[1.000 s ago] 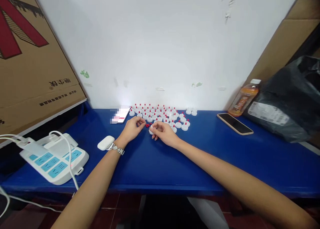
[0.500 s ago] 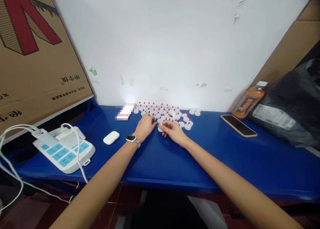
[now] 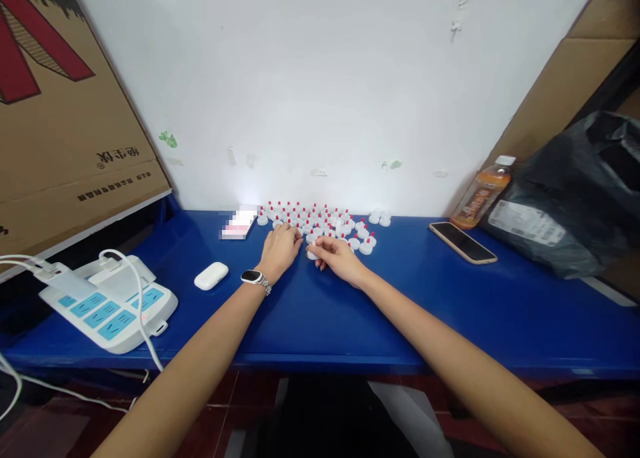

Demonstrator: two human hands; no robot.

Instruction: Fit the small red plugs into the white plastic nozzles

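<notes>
Many small translucent white caps (image 3: 342,226), most with red tips, stand in a cluster at the table's back, by the wall. My right hand (image 3: 341,261) is at the cluster's front edge, thumb and fingers pinched on one white cap (image 3: 313,253) at table level; the fingers partly cover its top. Just left of it, my left hand (image 3: 281,247) is palm down with its fingers curled in among the front caps. Its fingertips are close to a red tip, and what they hold, if anything, is hidden. Two caps (image 3: 384,220) without red tips stand apart at the back right.
A white power strip (image 3: 120,311) with cables and a white earphone case (image 3: 211,276) lie left on the blue table (image 3: 320,325). A blurred card (image 3: 239,224) is beside the caps. At right are a phone (image 3: 463,243), an orange drink bottle (image 3: 483,195) and a dark plastic bag (image 3: 565,191).
The view has shifted slightly, so everything sits further left. My right hand keeps its pinch on the white cap. The red piece by my left fingertips shows less now.
</notes>
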